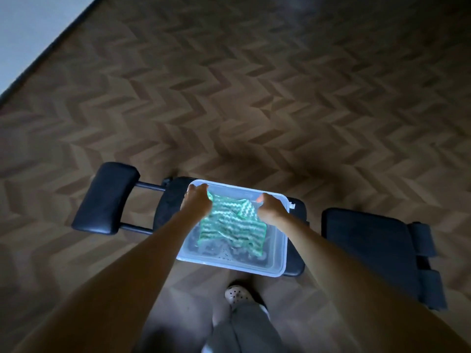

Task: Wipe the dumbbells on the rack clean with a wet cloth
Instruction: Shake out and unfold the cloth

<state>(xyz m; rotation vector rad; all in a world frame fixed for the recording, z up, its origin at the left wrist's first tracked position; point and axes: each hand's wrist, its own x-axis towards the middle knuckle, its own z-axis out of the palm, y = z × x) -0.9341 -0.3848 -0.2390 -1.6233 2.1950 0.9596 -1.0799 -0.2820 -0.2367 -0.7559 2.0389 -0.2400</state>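
Note:
A green and white striped cloth (230,224) hangs spread over a clear plastic tub (279,247) with water in it. My left hand (196,201) pinches the cloth's upper left corner. My right hand (271,208) pinches its upper right corner. The cloth's lower edge dips toward the water. The tub rests on the black padded seat of a workout bench (168,200). No dumbbells or rack are in view.
The bench's black roller pad (105,197) sticks out to the left and its back pad (367,245) lies to the right. Herringbone wood floor (254,85) surrounds it. My foot in a white perforated clog (238,296) stands just before the tub. A wall base runs along the top left.

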